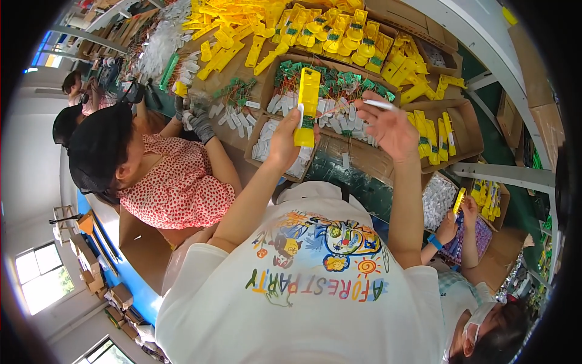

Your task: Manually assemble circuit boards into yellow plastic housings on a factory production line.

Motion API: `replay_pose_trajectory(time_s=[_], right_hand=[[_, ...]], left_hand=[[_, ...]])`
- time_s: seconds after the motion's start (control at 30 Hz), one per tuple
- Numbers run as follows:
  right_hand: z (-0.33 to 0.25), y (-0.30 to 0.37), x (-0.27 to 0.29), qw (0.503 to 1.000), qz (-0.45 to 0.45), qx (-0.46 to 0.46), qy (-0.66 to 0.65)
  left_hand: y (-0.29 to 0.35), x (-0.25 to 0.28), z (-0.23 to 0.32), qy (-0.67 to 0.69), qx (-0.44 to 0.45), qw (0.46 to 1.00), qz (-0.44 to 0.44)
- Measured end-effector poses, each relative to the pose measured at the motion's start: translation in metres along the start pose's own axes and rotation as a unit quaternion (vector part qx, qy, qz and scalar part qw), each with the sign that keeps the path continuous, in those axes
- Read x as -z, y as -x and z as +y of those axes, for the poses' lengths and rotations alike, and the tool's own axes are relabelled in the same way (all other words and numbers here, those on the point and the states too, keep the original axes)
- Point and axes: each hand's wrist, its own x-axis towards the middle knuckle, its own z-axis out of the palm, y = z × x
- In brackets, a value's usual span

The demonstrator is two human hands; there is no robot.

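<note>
Here's the left hand [284, 141], fingers wrapped snugly round a yellow case [308, 94], up above the middle box [361, 160], toward its near edge. A green board [308, 122] shows at the case's near end. Across to the right hand [394, 132], over that box's right edge: fingers loosely curled, apparently pinching a white piece [380, 105], well clear of the case. So this one looks part done, board in, white piece out. Plenty left: loose boards [348, 79] and white blocks [282, 104] crowd the middle box; the filled cases [432, 142] in the right-hand box [471, 130] may be finished.
</note>
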Motion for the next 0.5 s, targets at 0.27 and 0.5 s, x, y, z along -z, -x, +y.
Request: replay_pose_trajectory(time_s=[0.27,0.5], right_hand=[[0.037,-0.042,0.021,0.901,0.127,0.104,0.401],[0.054,-0.063,0.010,0.919,0.248,0.017,0.307]], left_hand=[[0.006,-0.012,-0.022,-0.224,0.017,0.974,-0.007],[0.010,-0.017,-0.033,-0.551,-0.188,0.813,0.013]])
